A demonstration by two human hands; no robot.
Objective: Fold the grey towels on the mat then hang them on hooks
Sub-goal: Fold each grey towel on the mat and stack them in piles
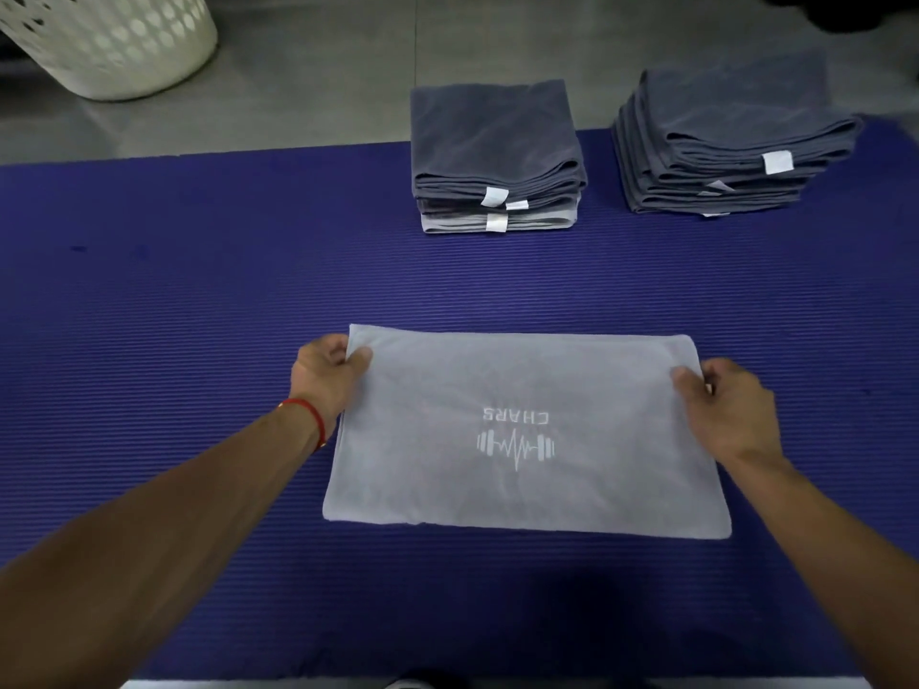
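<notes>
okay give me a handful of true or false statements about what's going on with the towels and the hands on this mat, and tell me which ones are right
1. The left hand and right hand each grip a far corner of the light grey towel. True.
2. The light grey towel lies crumpled in a heap. False: it lies flat on the blue mat.
3. Two stacks of folded towels sit at the mat's far edge, the left stack and the right stack. True.
4. The white basket stands on the mat. False: it stands on the floor beyond it.
5. The towel's logo faces down. False: it shows on top.
</notes>
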